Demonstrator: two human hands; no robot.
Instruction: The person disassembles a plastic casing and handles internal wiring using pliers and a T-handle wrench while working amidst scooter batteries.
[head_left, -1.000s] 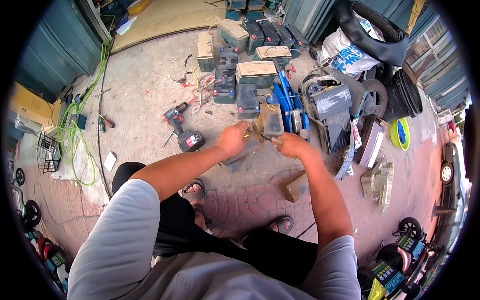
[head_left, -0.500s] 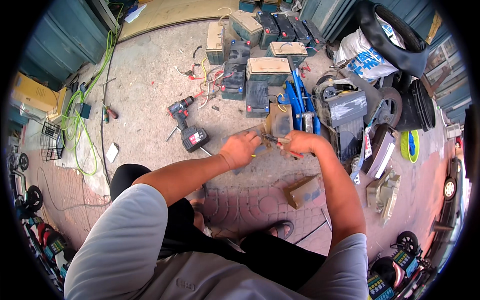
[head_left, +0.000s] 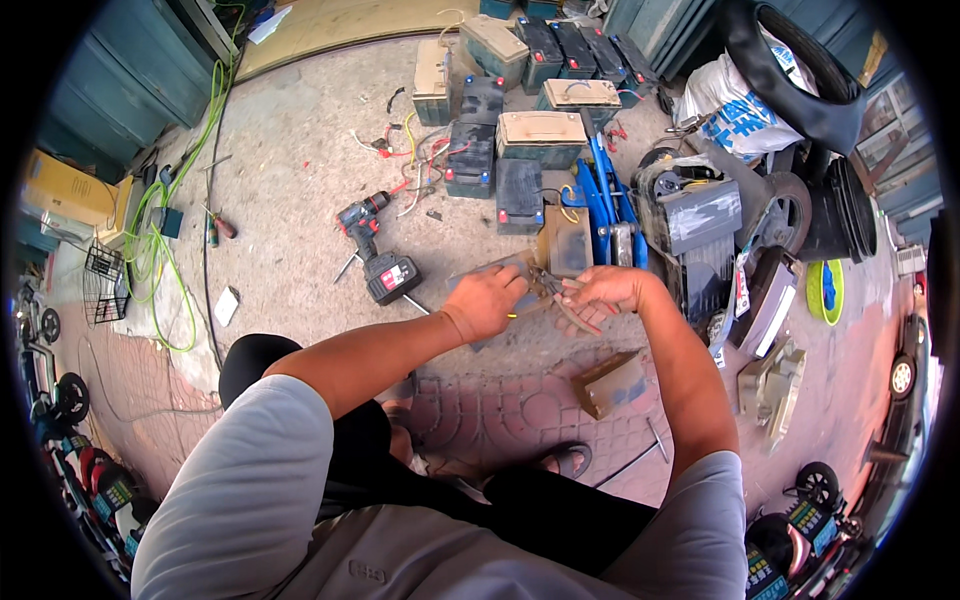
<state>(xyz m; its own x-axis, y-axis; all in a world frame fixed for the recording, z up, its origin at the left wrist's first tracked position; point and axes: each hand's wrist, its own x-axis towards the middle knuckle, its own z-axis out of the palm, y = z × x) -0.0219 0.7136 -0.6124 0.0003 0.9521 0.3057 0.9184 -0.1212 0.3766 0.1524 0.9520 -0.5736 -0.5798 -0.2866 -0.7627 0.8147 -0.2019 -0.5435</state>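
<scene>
In front of my knees, both hands work close together above a dusty greyish block or case (head_left: 478,270), mostly covered by my left hand. My left hand (head_left: 487,302) is closed with fingertips pinched at its near right; what they grip is hidden, though a small yellow bit (head_left: 513,315) shows below. My right hand (head_left: 610,290) holds a pair of pliers (head_left: 577,318) with reddish handles, spread apart. The pliers' jaws point left, by my left fingertips. Just beyond the pliers sits a tan-topped battery (head_left: 566,240).
A cordless drill (head_left: 388,275) lies left of my hands. Several batteries (head_left: 540,135) stand beyond, with loose wires (head_left: 425,160). To the right are a blue metal frame (head_left: 603,200) and a scooter body (head_left: 700,215). A tan box-like piece (head_left: 610,383) lies nearer my feet.
The pliers' handles have spread wider and dropped slightly, and my right fingers have loosened around them. My left hand stays almost in place. The whole view has shifted slightly.
</scene>
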